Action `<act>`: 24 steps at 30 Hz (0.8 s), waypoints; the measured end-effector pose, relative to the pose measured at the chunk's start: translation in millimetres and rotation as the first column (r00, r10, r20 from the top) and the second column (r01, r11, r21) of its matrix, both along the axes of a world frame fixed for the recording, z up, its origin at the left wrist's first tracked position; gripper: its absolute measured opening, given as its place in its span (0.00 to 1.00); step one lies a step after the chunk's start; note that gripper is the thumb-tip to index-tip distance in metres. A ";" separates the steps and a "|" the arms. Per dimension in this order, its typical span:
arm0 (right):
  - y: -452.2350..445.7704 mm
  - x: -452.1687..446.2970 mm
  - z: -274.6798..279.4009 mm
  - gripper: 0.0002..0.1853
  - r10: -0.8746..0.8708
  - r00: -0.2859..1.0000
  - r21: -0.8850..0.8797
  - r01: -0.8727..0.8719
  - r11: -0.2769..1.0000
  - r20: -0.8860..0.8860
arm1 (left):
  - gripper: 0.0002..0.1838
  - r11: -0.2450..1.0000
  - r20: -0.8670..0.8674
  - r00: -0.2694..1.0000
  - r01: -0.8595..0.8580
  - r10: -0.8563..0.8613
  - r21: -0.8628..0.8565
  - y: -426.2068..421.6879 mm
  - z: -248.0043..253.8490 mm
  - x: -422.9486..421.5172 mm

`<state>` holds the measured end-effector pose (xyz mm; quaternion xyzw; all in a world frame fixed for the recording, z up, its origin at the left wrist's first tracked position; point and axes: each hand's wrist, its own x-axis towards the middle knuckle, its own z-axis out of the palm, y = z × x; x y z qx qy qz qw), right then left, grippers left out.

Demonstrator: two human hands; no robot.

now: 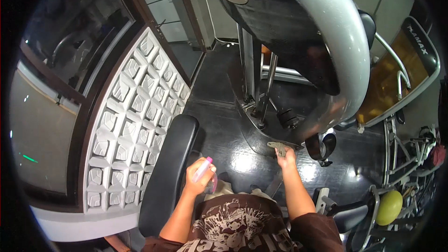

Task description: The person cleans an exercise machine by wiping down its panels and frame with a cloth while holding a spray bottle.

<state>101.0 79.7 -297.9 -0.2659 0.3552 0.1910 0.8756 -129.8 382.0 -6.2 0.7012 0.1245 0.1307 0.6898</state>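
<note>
My left hand (199,177) is closed around a spray bottle (202,170) with a pink nozzle and a clear, pinkish body, held in front of my torso. Part of the bottle is hidden by my fingers. Stretched forward, my right hand (285,157) grips a small greyish cloth (277,146). The cloth is close to the lower edge of a large gym machine (343,65) with a silver curved frame and black panel; whether they touch I cannot tell. A black padded bench (170,163) stands left of my left hand.
A white patterned block wall (135,107) runs along the left, beside a doorway (179,32). Dark shiny flooring (219,135) lies ahead. At right are an orange-brown panel (396,74), a yellow-green ball (389,208) on a rack, and another black pad (351,215).
</note>
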 end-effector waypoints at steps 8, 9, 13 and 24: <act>41.7 -62.7 112.8 0.18 -0.118 0.980 -0.193 0.148 0.970 0.160 | 0.04 0.996 0.012 0.997 0.078 -0.078 -0.048 55.7 1.5 33.7; 42.2 -61.6 78.6 0.18 -0.119 0.989 -0.131 0.130 0.983 0.086 | 0.04 0.994 0.010 0.995 0.100 -0.100 -0.040 61.5 1.9 36.0; 83.8 -39.6 39.1 0.18 -0.080 0.996 -0.158 0.074 0.985 -0.034 | 0.02 0.987 0.045 0.987 0.158 -0.156 -0.041 83.2 0.8 39.6; 98.7 -33.9 129.4 0.19 -0.043 0.989 -0.140 0.063 0.988 0.142 | 0.05 0.988 0.022 0.988 0.156 -0.155 -0.023 157.1 5.0 27.8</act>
